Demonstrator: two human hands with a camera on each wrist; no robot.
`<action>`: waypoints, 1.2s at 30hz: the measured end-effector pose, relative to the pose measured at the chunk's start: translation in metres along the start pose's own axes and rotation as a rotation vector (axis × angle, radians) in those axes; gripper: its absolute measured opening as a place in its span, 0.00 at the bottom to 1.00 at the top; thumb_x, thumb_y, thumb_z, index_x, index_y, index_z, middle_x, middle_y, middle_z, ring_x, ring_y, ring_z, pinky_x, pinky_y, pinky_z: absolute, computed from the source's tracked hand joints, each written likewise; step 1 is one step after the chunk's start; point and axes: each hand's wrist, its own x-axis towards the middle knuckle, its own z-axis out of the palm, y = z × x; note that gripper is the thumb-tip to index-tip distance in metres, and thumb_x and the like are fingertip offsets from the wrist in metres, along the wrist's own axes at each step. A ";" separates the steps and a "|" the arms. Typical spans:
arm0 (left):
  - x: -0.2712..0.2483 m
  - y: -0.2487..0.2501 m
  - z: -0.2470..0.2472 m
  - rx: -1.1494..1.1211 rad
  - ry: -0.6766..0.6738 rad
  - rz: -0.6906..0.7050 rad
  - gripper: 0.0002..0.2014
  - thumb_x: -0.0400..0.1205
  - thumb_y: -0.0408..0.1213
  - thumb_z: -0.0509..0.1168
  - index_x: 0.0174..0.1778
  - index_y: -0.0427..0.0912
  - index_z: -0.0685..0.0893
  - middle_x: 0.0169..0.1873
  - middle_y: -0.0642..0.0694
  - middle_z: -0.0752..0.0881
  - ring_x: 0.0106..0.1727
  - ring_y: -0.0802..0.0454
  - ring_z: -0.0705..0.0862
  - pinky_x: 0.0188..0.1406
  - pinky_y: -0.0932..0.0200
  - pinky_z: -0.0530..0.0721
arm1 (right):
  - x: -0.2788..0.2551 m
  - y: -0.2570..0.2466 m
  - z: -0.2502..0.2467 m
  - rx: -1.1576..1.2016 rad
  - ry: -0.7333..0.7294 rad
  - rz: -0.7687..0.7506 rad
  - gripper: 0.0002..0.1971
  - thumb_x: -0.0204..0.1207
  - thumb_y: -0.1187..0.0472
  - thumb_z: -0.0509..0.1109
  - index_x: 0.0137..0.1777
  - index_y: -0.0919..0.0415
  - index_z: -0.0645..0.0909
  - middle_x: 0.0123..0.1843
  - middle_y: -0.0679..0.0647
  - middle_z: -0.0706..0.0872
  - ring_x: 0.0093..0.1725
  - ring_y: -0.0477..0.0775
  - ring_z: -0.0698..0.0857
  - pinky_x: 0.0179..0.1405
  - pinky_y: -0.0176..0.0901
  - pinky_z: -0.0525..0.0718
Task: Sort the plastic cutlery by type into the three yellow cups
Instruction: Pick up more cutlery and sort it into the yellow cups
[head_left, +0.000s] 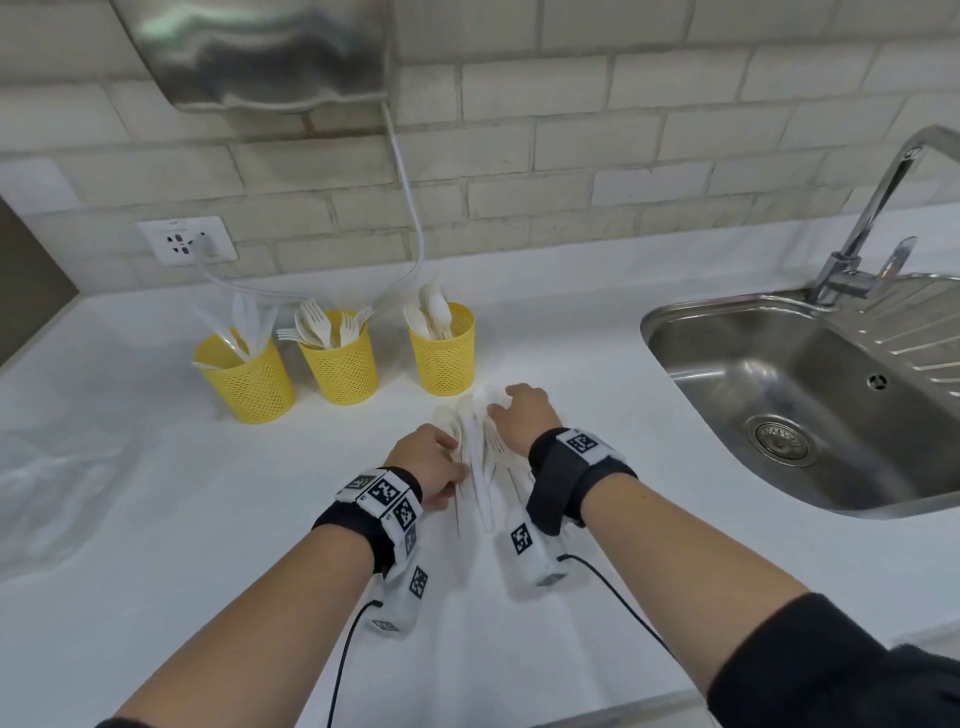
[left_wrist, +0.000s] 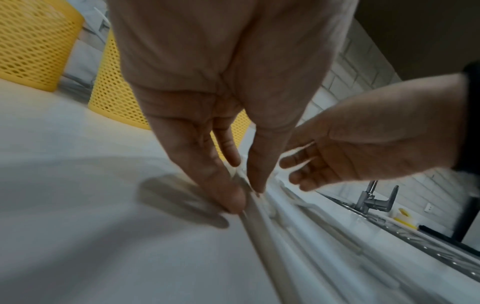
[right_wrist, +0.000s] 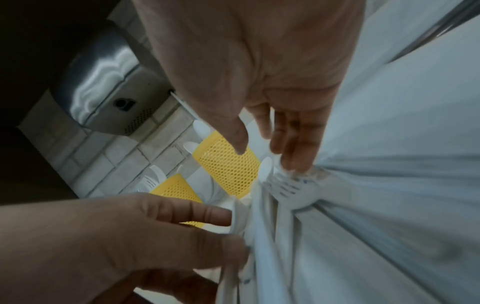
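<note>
white plastic cutlery (head_left: 480, 467), loose pile on counter, forks, spoons, handles aligned

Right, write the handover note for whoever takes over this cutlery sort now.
Left hand: fingers pinch one white piece at the left edge of the loose pile on the counter; its type is too blurred to tell.
Right hand: open, fingertips resting on the pile's far end.
Done: left cup holds knives, middle cup forks, right cup spoons.
Left: the pile, with at least one fork, goes into the cups by type.
</note>
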 end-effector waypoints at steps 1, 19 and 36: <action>0.001 0.000 0.000 -0.008 0.012 -0.020 0.07 0.79 0.30 0.68 0.50 0.42 0.77 0.36 0.39 0.84 0.26 0.44 0.82 0.25 0.55 0.84 | -0.001 0.007 -0.002 -0.056 0.040 0.039 0.26 0.83 0.51 0.58 0.76 0.65 0.68 0.76 0.64 0.69 0.72 0.65 0.75 0.69 0.53 0.75; 0.015 -0.006 0.003 0.321 -0.003 0.134 0.28 0.86 0.55 0.53 0.24 0.42 0.75 0.24 0.44 0.80 0.29 0.45 0.77 0.40 0.54 0.73 | -0.020 0.002 0.055 -0.388 -0.025 0.181 0.40 0.65 0.42 0.76 0.68 0.65 0.64 0.65 0.60 0.72 0.66 0.60 0.72 0.62 0.53 0.79; 0.007 -0.008 -0.009 -0.045 -0.110 0.098 0.31 0.75 0.70 0.61 0.38 0.40 0.78 0.33 0.42 0.78 0.29 0.46 0.72 0.29 0.57 0.76 | -0.019 0.004 0.040 -0.077 -0.100 -0.029 0.21 0.79 0.50 0.66 0.62 0.65 0.67 0.49 0.56 0.79 0.46 0.59 0.80 0.42 0.47 0.77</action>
